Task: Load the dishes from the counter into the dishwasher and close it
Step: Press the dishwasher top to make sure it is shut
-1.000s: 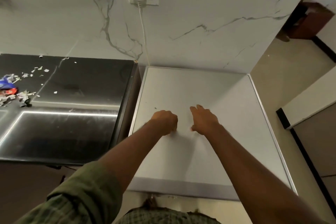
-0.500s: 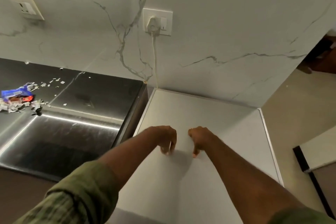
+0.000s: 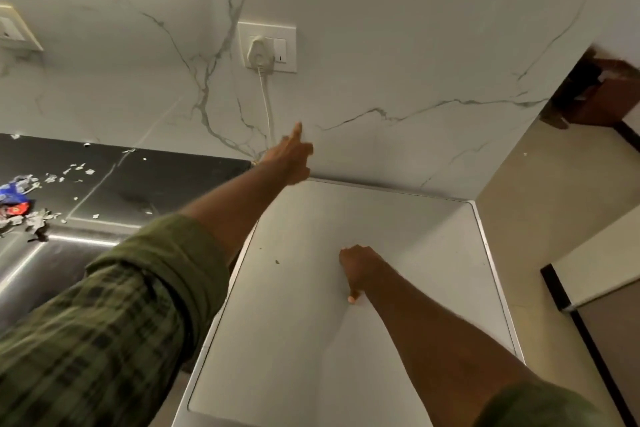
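Note:
I look down on the white top of the dishwasher [image 3: 408, 229]; its door and racks are out of view, and no dishes show. My left hand [image 3: 290, 158] is raised off the top and stretched toward the marble wall, index finger pointing up, below the wall socket [image 3: 267, 47] with its white plug. It holds nothing and is a little short of the socket. My right hand [image 3: 356, 269] rests on the middle of the white top, fingers curled under, one fingertip touching the surface, holding nothing.
A white cable [image 3: 267, 104] hangs from the plug down behind the appliance. To the left lies a dark glossy counter [image 3: 145, 184] with paper scraps and a blue wrapper [image 3: 14, 191]. A second switch plate [image 3: 14, 31] sits at far left; floor and a dark-edged cabinet [image 3: 595, 284] are at the right.
My left hand has lifted off the white top and reached up toward the wall socket. My right hand has stayed on the top. My view has tilted upward.

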### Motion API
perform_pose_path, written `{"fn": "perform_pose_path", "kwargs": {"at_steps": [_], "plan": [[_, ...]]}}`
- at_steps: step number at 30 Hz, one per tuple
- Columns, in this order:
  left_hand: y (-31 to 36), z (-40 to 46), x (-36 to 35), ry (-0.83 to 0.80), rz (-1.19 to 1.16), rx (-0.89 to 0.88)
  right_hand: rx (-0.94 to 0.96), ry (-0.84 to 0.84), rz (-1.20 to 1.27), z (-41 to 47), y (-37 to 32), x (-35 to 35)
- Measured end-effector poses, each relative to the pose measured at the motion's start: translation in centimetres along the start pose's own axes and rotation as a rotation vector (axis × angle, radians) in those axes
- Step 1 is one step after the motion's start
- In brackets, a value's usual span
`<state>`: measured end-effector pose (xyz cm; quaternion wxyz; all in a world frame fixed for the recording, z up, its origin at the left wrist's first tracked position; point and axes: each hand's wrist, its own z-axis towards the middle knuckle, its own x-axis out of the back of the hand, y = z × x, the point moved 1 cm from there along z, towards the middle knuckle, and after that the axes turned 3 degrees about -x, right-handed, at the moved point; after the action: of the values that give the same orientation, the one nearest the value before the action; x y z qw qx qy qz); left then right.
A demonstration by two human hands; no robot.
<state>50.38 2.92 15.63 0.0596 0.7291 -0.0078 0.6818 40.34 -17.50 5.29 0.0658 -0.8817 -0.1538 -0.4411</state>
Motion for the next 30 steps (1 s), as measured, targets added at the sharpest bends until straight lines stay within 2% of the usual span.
{"fn": "perform_pose_path", "kwargs": {"at_steps": [4, 8, 16, 19, 23, 30], "plan": [[-1.0, 2.2, 4.8, 0.143, 0.04, 0.132, -0.014, 0.02, 0.016, -0.1, 0.2, -0.4], [-1.6, 3.7, 7.2, 0.16, 0.079, 0.199, -0.016, 0.055, 0.021, 0.2, 0.4, -0.3], [-2.6, 4.8, 7.0, 0.149, 0.079, 0.169, -0.01, 0.115, 0.036, 0.6, 0.5, -0.6], [-2.1, 3.9, 5.5, 0.167, 0.02, 0.13, -0.013, 0.087, 0.025, 0.6, 0.5, -0.6], [0.5, -0.4, -1.3, 0.033, -0.043, 0.002, 0.006, 0.067, 0.035, 0.6, 0.5, -0.2], [4.7, -12.7, -12.6, -0.333, -0.156, -0.022, -0.007, 0.141, 0.072, -0.2, 1.6, -1.5]]}}
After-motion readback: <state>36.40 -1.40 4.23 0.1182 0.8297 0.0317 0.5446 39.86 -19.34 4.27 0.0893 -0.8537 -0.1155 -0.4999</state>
